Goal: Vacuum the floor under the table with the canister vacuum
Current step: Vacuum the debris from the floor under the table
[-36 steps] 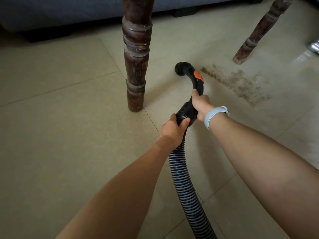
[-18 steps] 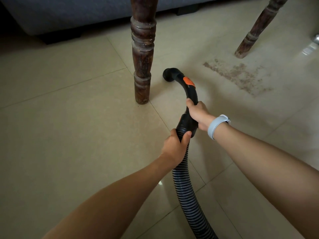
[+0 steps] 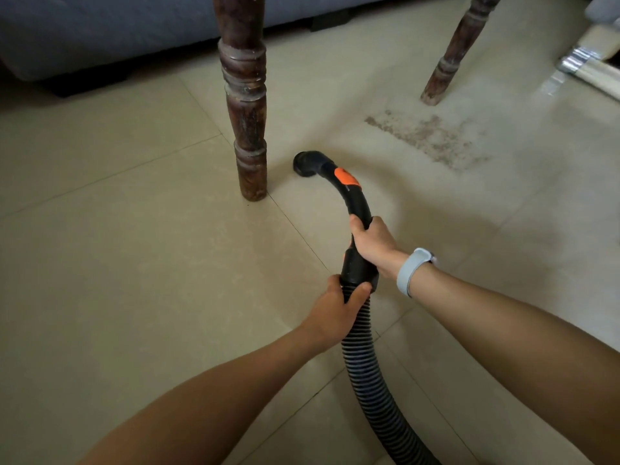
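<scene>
- The right hand (image 3: 372,245) grips the curved black vacuum handle (image 3: 352,196).
- The left hand (image 3: 333,310) grips the ribbed hose (image 3: 365,374) just behind it.
- The nozzle opening (image 3: 303,164) sits on the floor (image 3: 117,263) beside a desk leg (image 3: 246,129), ahead of both hands.
- A dirt patch (image 3: 432,139) lies to the right.

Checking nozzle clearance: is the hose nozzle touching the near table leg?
Apart. The head view shows bare floor tile between the nozzle and the near table leg.
</scene>
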Demonstrator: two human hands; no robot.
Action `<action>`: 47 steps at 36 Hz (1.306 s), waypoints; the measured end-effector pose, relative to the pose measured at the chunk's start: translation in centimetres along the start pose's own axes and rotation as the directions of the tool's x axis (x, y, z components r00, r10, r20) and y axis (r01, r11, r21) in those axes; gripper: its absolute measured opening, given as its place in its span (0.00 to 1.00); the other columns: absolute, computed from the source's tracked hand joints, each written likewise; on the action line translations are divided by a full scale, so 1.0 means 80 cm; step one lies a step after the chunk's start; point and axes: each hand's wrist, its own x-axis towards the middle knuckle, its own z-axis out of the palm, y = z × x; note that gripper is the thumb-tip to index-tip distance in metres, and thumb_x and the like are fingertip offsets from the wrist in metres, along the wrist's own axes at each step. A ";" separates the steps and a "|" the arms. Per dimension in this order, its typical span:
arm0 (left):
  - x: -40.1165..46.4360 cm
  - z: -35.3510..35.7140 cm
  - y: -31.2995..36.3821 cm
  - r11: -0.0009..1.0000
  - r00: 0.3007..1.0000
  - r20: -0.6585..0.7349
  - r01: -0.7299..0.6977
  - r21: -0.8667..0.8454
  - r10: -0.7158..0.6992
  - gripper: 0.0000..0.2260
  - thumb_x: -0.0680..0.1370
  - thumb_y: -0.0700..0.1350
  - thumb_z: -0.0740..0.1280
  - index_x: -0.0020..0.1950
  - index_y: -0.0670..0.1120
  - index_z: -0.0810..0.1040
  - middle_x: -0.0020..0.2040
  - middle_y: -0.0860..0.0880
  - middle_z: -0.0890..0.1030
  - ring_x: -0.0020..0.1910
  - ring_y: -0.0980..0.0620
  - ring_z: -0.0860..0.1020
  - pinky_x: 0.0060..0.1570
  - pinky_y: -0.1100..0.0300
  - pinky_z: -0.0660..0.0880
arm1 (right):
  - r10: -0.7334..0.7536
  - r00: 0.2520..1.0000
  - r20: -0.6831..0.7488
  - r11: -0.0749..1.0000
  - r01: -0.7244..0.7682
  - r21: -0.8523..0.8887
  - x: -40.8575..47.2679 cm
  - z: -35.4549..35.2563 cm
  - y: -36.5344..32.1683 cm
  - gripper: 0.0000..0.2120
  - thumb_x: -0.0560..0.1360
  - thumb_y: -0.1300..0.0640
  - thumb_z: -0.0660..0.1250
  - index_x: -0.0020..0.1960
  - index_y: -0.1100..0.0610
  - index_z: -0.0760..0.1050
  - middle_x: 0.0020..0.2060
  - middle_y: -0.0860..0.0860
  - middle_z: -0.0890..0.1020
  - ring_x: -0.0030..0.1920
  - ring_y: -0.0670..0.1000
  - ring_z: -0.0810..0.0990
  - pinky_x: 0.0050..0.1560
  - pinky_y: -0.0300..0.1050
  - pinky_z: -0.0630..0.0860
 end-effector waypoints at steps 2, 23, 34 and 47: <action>0.005 0.003 0.008 1.000 1.000 0.021 -0.001 0.006 0.001 0.22 0.81 0.56 0.57 0.69 0.43 0.63 0.52 0.49 0.75 0.48 0.52 0.75 0.45 0.61 0.70 | 0.037 0.998 -0.057 0.999 -0.037 0.013 0.004 -0.010 0.001 0.21 0.81 0.44 0.54 0.61 0.61 0.66 0.48 0.57 0.77 0.42 0.55 0.75 0.37 0.44 0.68; 0.055 0.083 0.054 0.989 0.995 0.092 0.026 0.147 -0.040 0.21 0.82 0.56 0.55 0.67 0.41 0.66 0.57 0.41 0.77 0.55 0.42 0.76 0.51 0.53 0.72 | 0.390 0.834 -0.390 0.905 -0.270 0.328 0.032 -0.106 0.063 0.23 0.81 0.47 0.54 0.69 0.62 0.60 0.60 0.59 0.76 0.58 0.61 0.76 0.56 0.52 0.73; 0.057 0.045 0.059 0.970 0.982 0.149 0.080 0.232 -0.116 0.22 0.81 0.55 0.59 0.67 0.41 0.69 0.59 0.42 0.78 0.56 0.44 0.77 0.57 0.53 0.75 | 0.312 0.907 -0.282 0.949 -0.283 0.140 0.027 -0.094 0.036 0.24 0.81 0.46 0.52 0.70 0.61 0.57 0.57 0.59 0.75 0.57 0.62 0.76 0.56 0.53 0.73; -0.111 -0.089 0.072 0.895 0.949 -0.109 0.317 0.315 -0.297 0.22 0.81 0.54 0.57 0.72 0.45 0.65 0.67 0.41 0.69 0.65 0.41 0.70 0.64 0.50 0.69 | 0.388 0.909 -0.151 0.897 -0.410 -0.163 -0.147 -0.091 0.014 0.21 0.82 0.49 0.54 0.68 0.62 0.58 0.55 0.61 0.77 0.47 0.60 0.77 0.45 0.50 0.73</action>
